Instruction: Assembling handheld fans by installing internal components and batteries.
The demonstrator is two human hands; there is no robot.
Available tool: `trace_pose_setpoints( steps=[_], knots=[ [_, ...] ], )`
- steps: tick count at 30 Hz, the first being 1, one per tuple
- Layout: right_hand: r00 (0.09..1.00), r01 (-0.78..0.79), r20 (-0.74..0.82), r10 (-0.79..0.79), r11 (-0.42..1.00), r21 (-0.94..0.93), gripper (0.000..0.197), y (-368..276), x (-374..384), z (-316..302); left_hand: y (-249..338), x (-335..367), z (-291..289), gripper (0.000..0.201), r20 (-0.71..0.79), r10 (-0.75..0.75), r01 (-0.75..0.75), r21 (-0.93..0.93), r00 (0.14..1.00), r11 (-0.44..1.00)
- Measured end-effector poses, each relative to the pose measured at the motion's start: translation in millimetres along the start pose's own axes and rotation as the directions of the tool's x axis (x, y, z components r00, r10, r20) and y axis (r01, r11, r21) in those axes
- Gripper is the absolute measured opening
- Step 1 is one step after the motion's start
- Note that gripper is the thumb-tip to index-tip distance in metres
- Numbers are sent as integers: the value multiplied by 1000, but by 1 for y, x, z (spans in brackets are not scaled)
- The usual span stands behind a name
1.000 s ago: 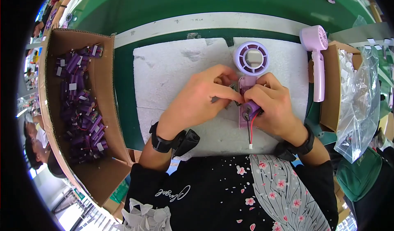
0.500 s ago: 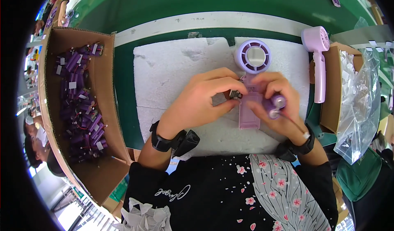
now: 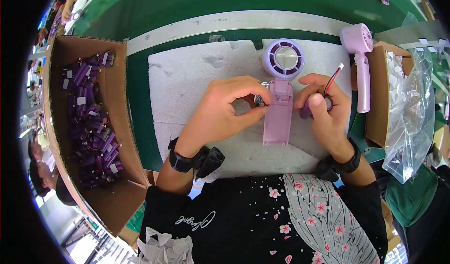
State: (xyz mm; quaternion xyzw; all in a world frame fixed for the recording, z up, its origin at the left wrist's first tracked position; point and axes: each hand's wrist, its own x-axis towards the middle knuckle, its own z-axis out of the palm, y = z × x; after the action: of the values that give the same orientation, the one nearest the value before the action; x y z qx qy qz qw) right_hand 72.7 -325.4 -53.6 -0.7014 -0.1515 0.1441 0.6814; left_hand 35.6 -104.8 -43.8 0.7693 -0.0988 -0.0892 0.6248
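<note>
A handheld fan (image 3: pixel 278 123) lies on the white foam pad, its pale purple handle shell open and its round head (image 3: pixel 267 60) pointing away from me. My left hand (image 3: pixel 229 104) pinches a small circuit board (image 3: pixel 258 100) at the handle's left edge, near the head. To the right of the handle, my right hand (image 3: pixel 328 107) is closed around a purple battery pack (image 3: pixel 307 111), mostly covered by the fingers. From the pack a red and black wire (image 3: pixel 332 82) rises to a small white connector (image 3: pixel 341 66).
On the left stands a cardboard box (image 3: pixel 133 137) holding several purple battery packs with wires. A second pale purple fan (image 3: pixel 362 76) stands at the right, beside a carton (image 3: pixel 377 100) with white pieces and a clear plastic bag (image 3: pixel 405 128). A metal strip (image 3: pixel 234 20) crosses behind the foam pad (image 3: pixel 187 86).
My right hand has moved right, away from the handle, and turned the battery pack. Its wire, earlier trailing toward my wrist, now points up and away. My left hand still pinches the board.
</note>
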Motion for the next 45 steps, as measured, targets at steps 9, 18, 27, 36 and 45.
trace_pose_setpoints(
  steps=[9, 18, 27, 36, 45],
  knots=[
    [963, 270, 154, -223, 833, -482, 14, -7, 4, 0, -3, -2, 1, 21, 55, -117, 127, -240, 992, 962],
    [870, 486, 391, -300, 654, -580, 12, -12, 5, 1, -4, 1, 1, 19, 84, -79, 96, -226, 993, 969],
    [910, 413, 279, -307, 722, -554, 21, -12, 5, 3, -1, -1, 0, 18, 108, -158, 183, -299, 982, 936],
    [921, 373, 312, -233, 756, -537, 22, -13, 7, 2, -1, 0, -4, 33, 122, -245, 273, -422, 962, 864],
    [932, 338, 305, -194, 769, -543, 19, -14, 7, 3, -5, 0, -4, 31, 110, -221, 247, -437, 969, 865]
  ],
)
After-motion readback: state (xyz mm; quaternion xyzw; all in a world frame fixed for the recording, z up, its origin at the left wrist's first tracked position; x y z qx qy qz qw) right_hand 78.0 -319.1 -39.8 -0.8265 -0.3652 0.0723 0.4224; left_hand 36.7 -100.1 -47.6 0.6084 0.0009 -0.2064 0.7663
